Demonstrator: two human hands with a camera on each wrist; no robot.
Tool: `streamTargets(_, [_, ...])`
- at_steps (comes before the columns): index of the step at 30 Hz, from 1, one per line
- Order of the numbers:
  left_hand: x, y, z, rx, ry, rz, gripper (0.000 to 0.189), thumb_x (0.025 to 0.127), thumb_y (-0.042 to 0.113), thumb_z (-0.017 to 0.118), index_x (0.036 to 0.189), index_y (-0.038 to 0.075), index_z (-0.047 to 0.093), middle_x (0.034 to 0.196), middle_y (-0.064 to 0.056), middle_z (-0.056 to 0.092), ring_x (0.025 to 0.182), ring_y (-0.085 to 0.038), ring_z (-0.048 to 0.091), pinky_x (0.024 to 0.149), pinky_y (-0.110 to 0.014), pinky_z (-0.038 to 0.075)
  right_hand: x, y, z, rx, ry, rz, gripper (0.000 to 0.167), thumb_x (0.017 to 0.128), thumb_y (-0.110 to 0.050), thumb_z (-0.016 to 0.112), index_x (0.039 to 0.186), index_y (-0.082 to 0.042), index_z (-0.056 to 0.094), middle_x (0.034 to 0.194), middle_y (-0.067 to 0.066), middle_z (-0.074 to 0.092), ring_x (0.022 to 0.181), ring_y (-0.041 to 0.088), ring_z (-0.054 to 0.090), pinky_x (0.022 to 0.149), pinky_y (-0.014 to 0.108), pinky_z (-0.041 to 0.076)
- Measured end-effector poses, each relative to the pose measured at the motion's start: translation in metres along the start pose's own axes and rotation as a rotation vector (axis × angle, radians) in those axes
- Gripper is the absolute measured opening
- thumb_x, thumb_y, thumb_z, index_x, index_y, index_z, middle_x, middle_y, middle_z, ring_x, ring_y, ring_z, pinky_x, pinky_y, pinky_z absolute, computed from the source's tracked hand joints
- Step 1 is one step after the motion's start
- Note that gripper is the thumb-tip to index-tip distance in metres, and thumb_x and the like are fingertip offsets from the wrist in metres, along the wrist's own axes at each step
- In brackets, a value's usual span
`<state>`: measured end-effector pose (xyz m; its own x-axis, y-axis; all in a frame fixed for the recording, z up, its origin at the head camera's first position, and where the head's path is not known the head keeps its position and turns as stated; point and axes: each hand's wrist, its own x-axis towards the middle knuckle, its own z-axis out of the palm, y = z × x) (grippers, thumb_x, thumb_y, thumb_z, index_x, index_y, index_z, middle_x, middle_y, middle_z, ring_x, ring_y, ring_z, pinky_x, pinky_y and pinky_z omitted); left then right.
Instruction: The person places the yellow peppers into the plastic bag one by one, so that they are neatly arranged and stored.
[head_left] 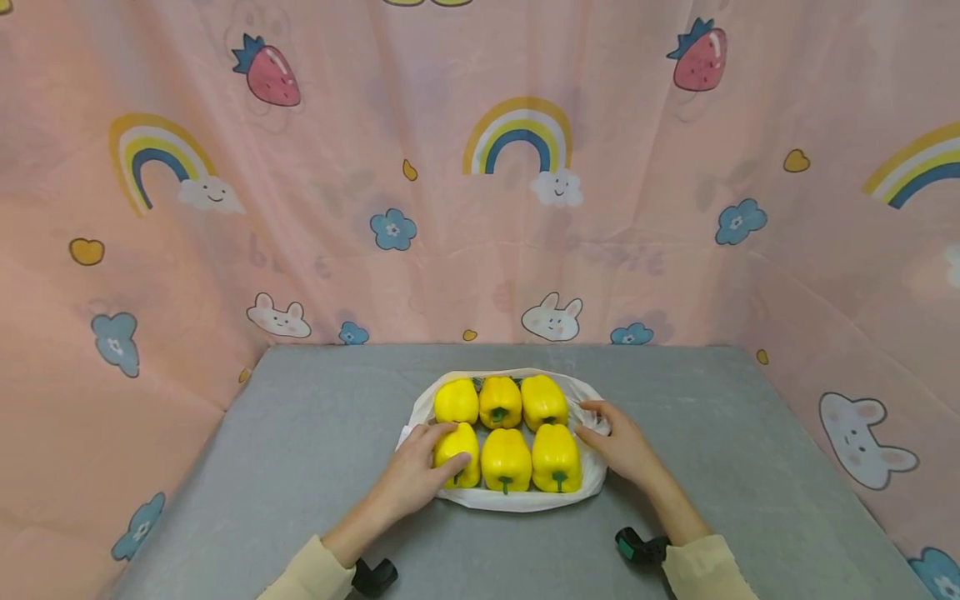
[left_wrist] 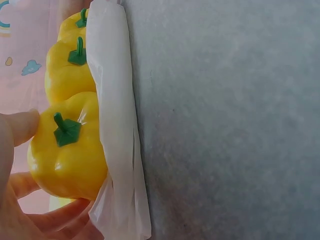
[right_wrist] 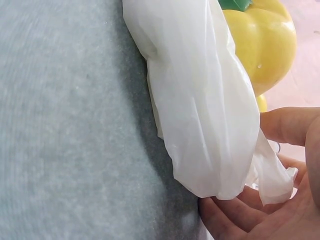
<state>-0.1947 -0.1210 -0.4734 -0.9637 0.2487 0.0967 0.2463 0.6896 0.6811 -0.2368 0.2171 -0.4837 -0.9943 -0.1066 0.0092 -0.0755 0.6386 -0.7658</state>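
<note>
Several yellow bell peppers (head_left: pixel 506 460) with green stems sit in two rows inside a white plastic bag (head_left: pixel 517 500), whose sides are rolled down around them. My left hand (head_left: pixel 415 469) holds the front-left pepper (left_wrist: pixel 70 155), thumb on one side and fingers curved round the other. At the bag's right end is my right hand (head_left: pixel 621 442), fingers and thumb spread apart. In the right wrist view its fingers (right_wrist: pixel 240 212) touch the bag's side (right_wrist: pixel 200 115), and a loose flap of the plastic lies by the palm. That hand holds no pepper.
The bag rests on a grey tabletop (head_left: pixel 322 417), with grey surface around it on all sides. A pink patterned curtain (head_left: pixel 450 275) hangs behind the table and along both sides. Black devices (head_left: pixel 641 546) are strapped at both wrists.
</note>
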Motion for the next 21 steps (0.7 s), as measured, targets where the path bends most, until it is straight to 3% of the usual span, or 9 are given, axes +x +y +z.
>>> streamTargets(13, [-0.002,0.006,-0.001,0.070,0.026,0.013,0.065,0.097,0.057,0.061,0.139,0.008,0.058,0.134,-0.012,0.059,0.117,-0.028,0.059,0.100,-0.051,0.049,-0.005,-0.004,-0.008,-0.003,-0.004,0.016,0.054,0.101,-0.027,0.063,0.147,-0.004,0.047,0.150,0.027,0.044,0.137,0.047,0.041,0.109,0.068,0.034])
streamTargets(16, [-0.004,0.010,-0.005,0.093,0.030,0.008,0.063,0.097,0.054,0.062,0.139,0.007,0.058,0.134,-0.012,0.060,0.119,-0.029,0.059,0.101,-0.052,0.049,-0.006,-0.007,-0.011,-0.004,-0.008,0.021,0.056,0.101,-0.029,0.064,0.148,-0.006,0.046,0.154,0.026,0.040,0.130,0.045,0.046,0.104,0.064,0.042])
streamTargets(21, [-0.007,0.011,-0.018,0.040,0.093,0.060,0.041,0.099,0.035,0.066,0.129,0.007,0.065,0.121,-0.008,0.066,0.105,-0.021,0.062,0.088,-0.042,0.056,-0.010,-0.011,-0.017,-0.025,-0.018,0.015,0.058,0.101,-0.032,0.062,0.150,-0.005,0.044,0.154,0.028,0.039,0.124,0.047,0.051,0.099,0.062,0.046])
